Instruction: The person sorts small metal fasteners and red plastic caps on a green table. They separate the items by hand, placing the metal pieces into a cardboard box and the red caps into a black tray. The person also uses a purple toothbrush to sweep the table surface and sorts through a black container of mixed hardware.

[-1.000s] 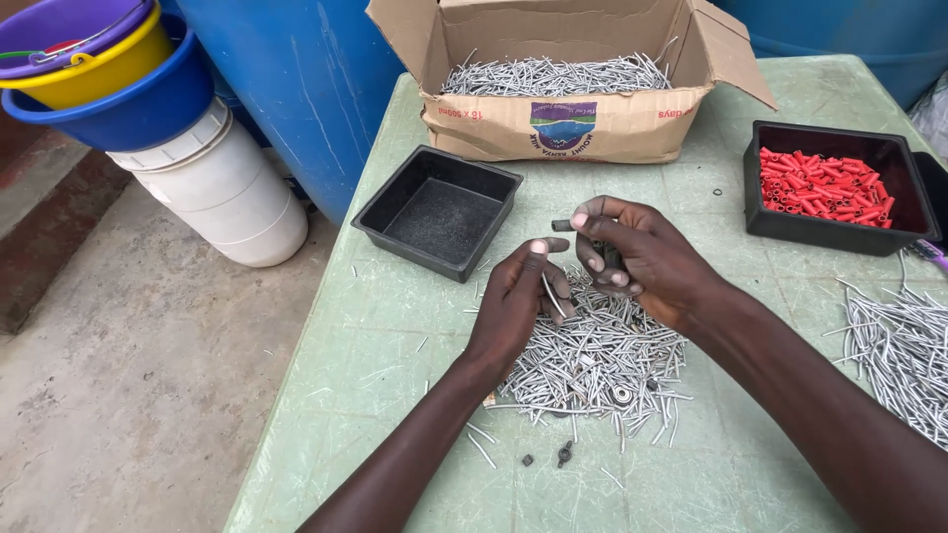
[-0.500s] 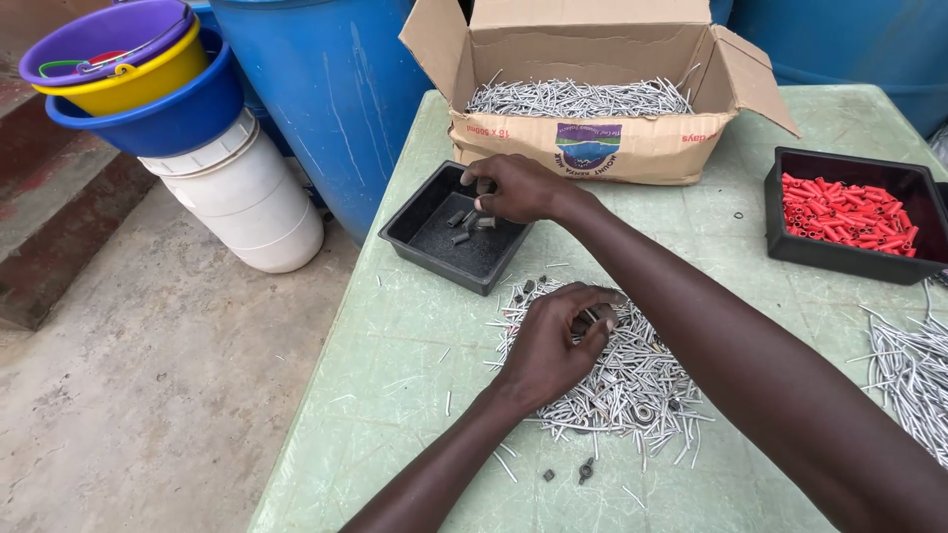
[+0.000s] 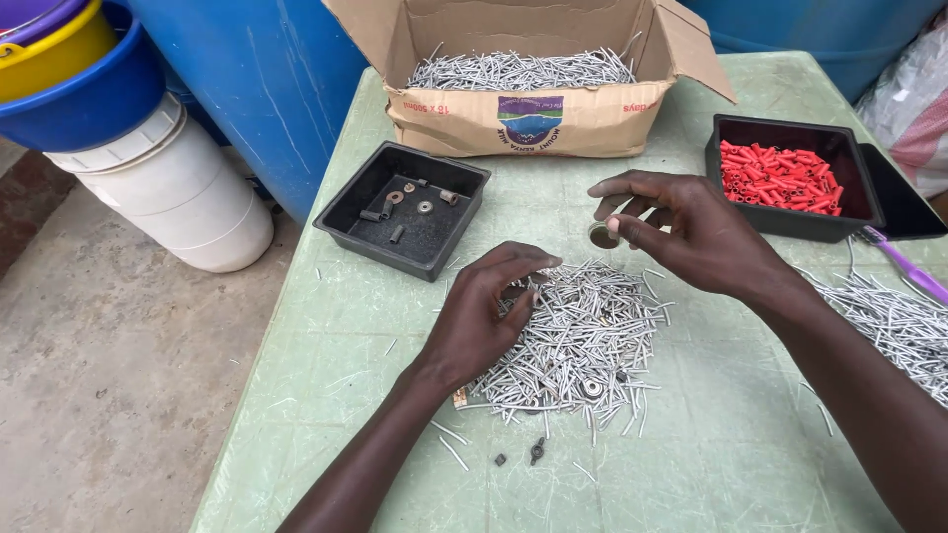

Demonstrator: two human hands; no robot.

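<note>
Far left: stacked buckets (image 3: 74, 74), yellow inside blue, are cut off by the frame edge; below them stands a white tub (image 3: 173, 192), and a blue barrel (image 3: 267, 79) rises behind, its top out of view.

Black tray: the empty-looking tray (image 3: 405, 207) sits on the green table (image 3: 326, 326) just left of your hands; it holds a few small washers and sleeves (too small for you to tell each kind).

Your left hand: your left hand (image 3: 484, 321) rests on the near-left edge of the nail pile (image 3: 578, 341), fingers curled down into the nails; whether they grip anything you cannot tell, since the fingertips hide it.

Nail pile: it lies mid-table between your hands, with a couple of round washers half buried in it and two dark bits loose in front.

Cardboard box: the box (image 3: 523, 109) behind is open and full of more nails, its flaps cut off at the top.

Your right hand: your right hand (image 3: 686, 232) hovers just above the far edge of the pile, thumb and fingers pinched on a small round washer (image 3: 601, 234) (mostly covered by the fingers).

Right side: a black tray of red plugs (image 3: 780, 178) sits near the wrist; a second heap of nails (image 3: 889, 316) runs off the frame.
</note>
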